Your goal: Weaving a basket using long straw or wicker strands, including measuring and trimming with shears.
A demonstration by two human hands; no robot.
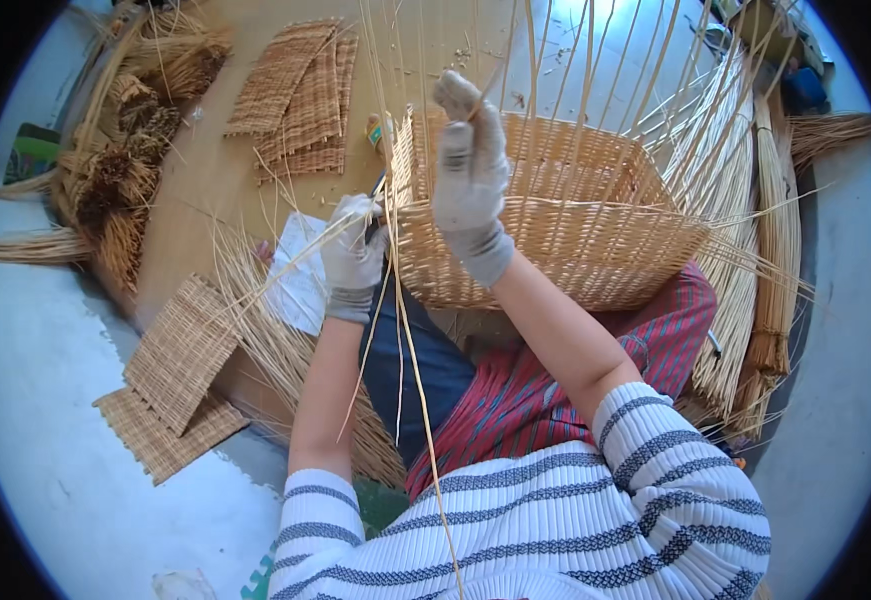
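Clock positions follow the worker's facing. At 8 o'clock, two overlapping woven panels point(183, 350). Next, the gloved left hand point(351, 252), just beside the basket's left end: fingers curled; I cannot tell whether they clasp a strand. The gloved right hand point(472, 185) is nearer the basket's middle, overlapping its near wall: fingers close together, pointing to 12; grip unconfirmed. The wicker basket point(565, 245), at 1 o'clock, extends toward 3 from both hands, long axis roughly 9-to-3. Stakes point(533, 60) rise around it; its contents, if any, are indistinguishable.
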